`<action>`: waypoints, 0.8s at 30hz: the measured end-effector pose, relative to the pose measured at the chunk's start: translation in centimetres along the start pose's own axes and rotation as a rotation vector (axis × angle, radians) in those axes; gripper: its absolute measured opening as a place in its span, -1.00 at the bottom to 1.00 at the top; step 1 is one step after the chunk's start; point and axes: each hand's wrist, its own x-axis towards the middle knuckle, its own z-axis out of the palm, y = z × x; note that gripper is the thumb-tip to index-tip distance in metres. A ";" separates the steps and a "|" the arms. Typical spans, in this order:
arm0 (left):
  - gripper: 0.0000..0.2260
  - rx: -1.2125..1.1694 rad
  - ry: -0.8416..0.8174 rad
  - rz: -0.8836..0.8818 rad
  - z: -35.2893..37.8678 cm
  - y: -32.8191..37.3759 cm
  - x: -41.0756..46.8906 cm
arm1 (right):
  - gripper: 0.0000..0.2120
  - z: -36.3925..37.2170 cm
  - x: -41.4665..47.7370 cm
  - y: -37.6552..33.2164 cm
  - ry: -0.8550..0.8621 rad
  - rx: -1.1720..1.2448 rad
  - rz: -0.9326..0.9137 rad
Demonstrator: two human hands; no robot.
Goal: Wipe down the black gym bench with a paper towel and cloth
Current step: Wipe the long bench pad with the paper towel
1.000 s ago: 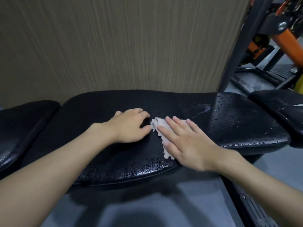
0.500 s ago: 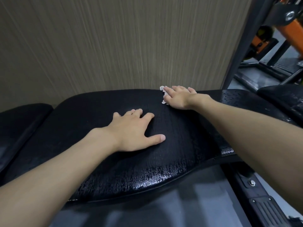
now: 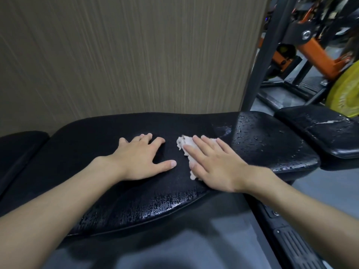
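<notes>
The black gym bench (image 3: 101,144) runs across the middle of the view, its long pad wet with droplets on the right part and along the front edge. My left hand (image 3: 139,158) rests flat on the pad, fingers spread. Just to its right, my right hand (image 3: 211,164) presses a crumpled white paper towel (image 3: 184,142) flat against the pad with straight fingers. Most of the towel is hidden under the palm. No cloth is visible.
A brown striped wall panel (image 3: 126,55) stands right behind the bench. A second black pad (image 3: 330,129) lies at the right, a dark post (image 3: 260,55) rises beside it, and orange gym machines (image 3: 318,49) with a yellow weight plate (image 3: 347,94) stand beyond. Grey floor (image 3: 174,253) lies below.
My right hand has slid the paper towel from the bench's far edge back toward me, to the middle of the pad beside my left hand. The left hand stayed put.
</notes>
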 end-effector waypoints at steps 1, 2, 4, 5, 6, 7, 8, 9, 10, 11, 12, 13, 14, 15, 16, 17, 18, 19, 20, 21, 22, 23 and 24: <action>-0.12 -0.002 -0.003 -0.001 0.0 0.1 0.0 | -0.33 0.2 -1.2 -0.2 0.016 -0.024 -0.012; -0.14 -0.006 -0.008 -0.003 -0.1 0.2 0.0 | -0.26 0.4 -2.2 -0.3 0.024 -0.049 -0.026; -0.19 -0.040 -0.017 -0.012 -0.5 0.1 0.0 | -0.22 0.4 -3.6 -0.3 0.018 -0.055 -0.056; -0.22 -0.074 -0.008 -0.013 -0.7 0.1 0.1 | -0.24 0.3 -4.0 -0.2 0.006 -0.032 -0.064; -0.25 -0.112 0.013 -0.007 -1.0 0.1 0.2 | -0.25 0.2 -4.3 -0.2 -0.010 -0.004 -0.068; -0.29 -0.141 0.045 0.010 -1.2 0.2 0.3 | -0.26 0.1 -4.4 -0.1 -0.021 0.012 -0.066; -0.33 -0.156 0.075 0.034 -1.4 0.5 0.4 | -0.27 0.1 -4.2 -0.1 -0.014 0.006 -0.061; -0.34 -0.159 0.093 0.057 -1.5 0.9 0.6 | -0.28 0.1 -3.8 0.0 0.005 -0.008 -0.056; -0.35 -0.158 0.095 0.078 -1.5 1.3 0.8 | -0.29 0.2 -3.2 0.1 0.020 -0.016 -0.050; -0.34 -0.157 0.085 0.092 -1.5 1.6 1.0 | -0.30 0.2 -2.3 0.3 0.023 -0.010 -0.039; -0.34 -0.153 0.070 0.098 -1.4 1.9 1.2 | -0.34 0.1 -1.3 0.6 0.011 0.002 -0.021; -0.33 -0.146 0.057 0.097 -1.3 2.0 1.4 | -0.40 0.0 0.0 1.1 -0.008 0.015 0.001; -0.31 -0.136 0.048 0.096 -1.2 2.1 1.5 | -0.44 -0.3 1.3 1.6 -0.022 0.028 0.024; -0.29 -0.120 0.038 0.093 -1.2 2.2 1.6 | -0.46 -0.5 2.8 2.2 -0.027 0.041 0.048; -0.25 -0.100 0.025 0.093 -1.1 2.2 1.7 | -0.46 -0.7 4.4 2.8 -0.032 0.052 0.071; -0.21 -0.077 0.013 0.094 -1.0 2.3 1.7 | -0.47 -0.8 6.0 3.5 -0.039 0.064 0.093; -0.17 -0.060 0.003 0.094 -0.8 2.3 1.7 | -0.47 -0.9 7.6 4.1 -0.043 0.078 0.117; -0.14 -0.054 -0.005 0.091 -0.7 2.3 1.8 | -0.47 -1.0 9.2 4.7 -0.042 0.090 0.141; -0.13 -0.056 -0.013 0.088 -0.6 2.3 1.8 | -0.47 -1.1 10.7 5.3 -0.036 0.099 0.167; -0.12 -0.062 -0.019 0.085 -0.6 2.2 1.9 | -0.46 -1.2 12.1 5.9 -0.031 0.106 0.192; -0.12 -0.067 -0.024 0.084 -0.5 2.2 2.1 | -0.46 -1.3 13.4 6.6 -0.027 0.111 0.215; -0.11 -0.071 -0.028 0.083 -0.5 2.2 2.1 | -0.45 -1.3 14.4 7.0 -0.029 0.115 0.233; -0.11 -0.075 -0.031 0.081 -0.5 2.1 2.1 | -0.44 -1.4 15.1 7.4 -0.036 0.116 0.246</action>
